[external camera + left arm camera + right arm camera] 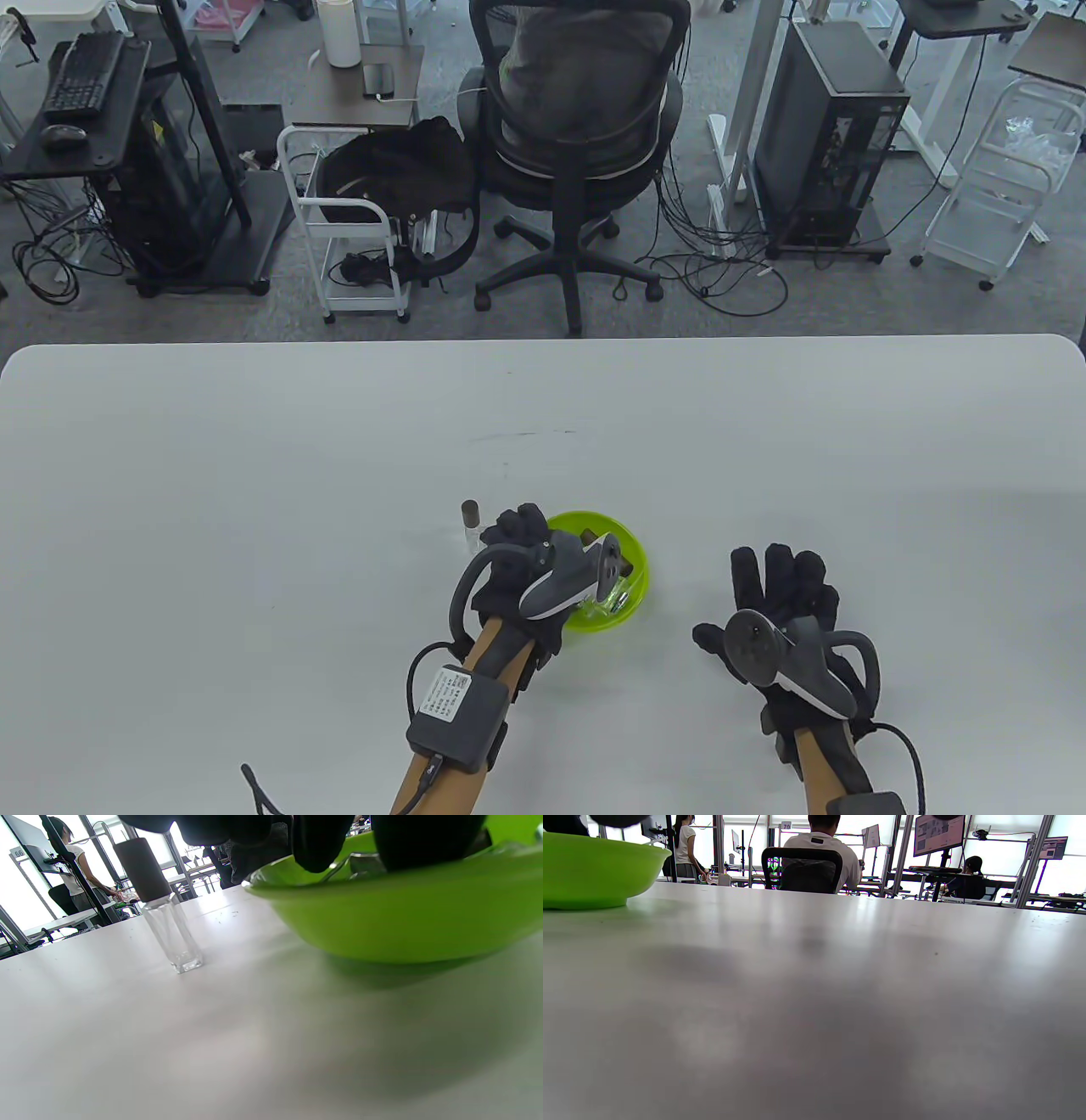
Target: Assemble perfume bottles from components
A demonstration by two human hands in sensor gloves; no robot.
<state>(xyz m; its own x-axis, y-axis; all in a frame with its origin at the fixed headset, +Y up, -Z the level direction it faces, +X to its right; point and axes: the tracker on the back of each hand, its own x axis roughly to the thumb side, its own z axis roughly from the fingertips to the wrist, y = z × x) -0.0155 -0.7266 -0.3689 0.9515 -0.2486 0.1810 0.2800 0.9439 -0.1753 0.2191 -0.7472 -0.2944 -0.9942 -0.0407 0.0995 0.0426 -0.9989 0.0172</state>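
Left hand [522, 543] sits at the near-left rim of the green bowl [632, 543], fingers [322, 840] curled down over the rim. The left wrist view shows the fingertips dark and blurred above the bowl edge; whether they pinch a part inside cannot be told. Right hand [776, 603] lies flat on the white table [254, 475], palm down, fingers straight and spread, holding nothing, well to the right of the bowl.

Bowl contents: clear glass and small metallic pieces, partly hidden behind the left hand's tracker [564, 577]; individual parts not resolvable.

One assembled perfume bottle [169, 929] stands upright on the table just left of the bowl and beyond the left hand's fingers, apart from both. Clear square glass body, dark cylindrical cap [142, 870] seated on top.

Beyond the table's far edge: office chair [581, 127], white cart [348, 229], computer towers, floor cables.
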